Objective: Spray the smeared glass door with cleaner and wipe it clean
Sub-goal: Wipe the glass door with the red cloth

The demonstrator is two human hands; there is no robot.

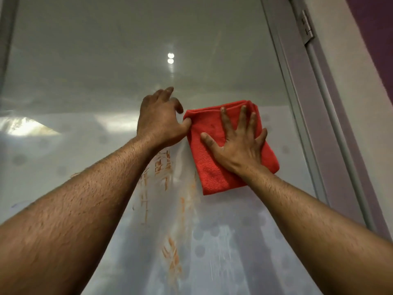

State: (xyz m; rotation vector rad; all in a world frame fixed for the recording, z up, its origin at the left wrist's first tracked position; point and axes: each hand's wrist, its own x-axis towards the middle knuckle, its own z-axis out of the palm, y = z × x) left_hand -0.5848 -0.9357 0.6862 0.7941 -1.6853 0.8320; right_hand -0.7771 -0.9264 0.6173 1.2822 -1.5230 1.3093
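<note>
The glass door [106, 81] fills the view, and I look up along it. A folded red cloth [212, 167] lies flat against the glass right of centre. My right hand [238, 143] presses on it with fingers spread wide. My left hand [159, 122] pinches the cloth's upper left corner between thumb and fingers. Orange-brown smears [161, 165] run down the glass below my left wrist, and more smears [172, 254] sit lower. No spray bottle is in view.
The door's grey metal frame [297, 103] runs down the right side, with a hinge [307, 28] near the top. Beyond it is a pale wall [361, 103]. Two ceiling lights reflect in the glass [170, 58]. Another frame edge [6, 39] stands at far left.
</note>
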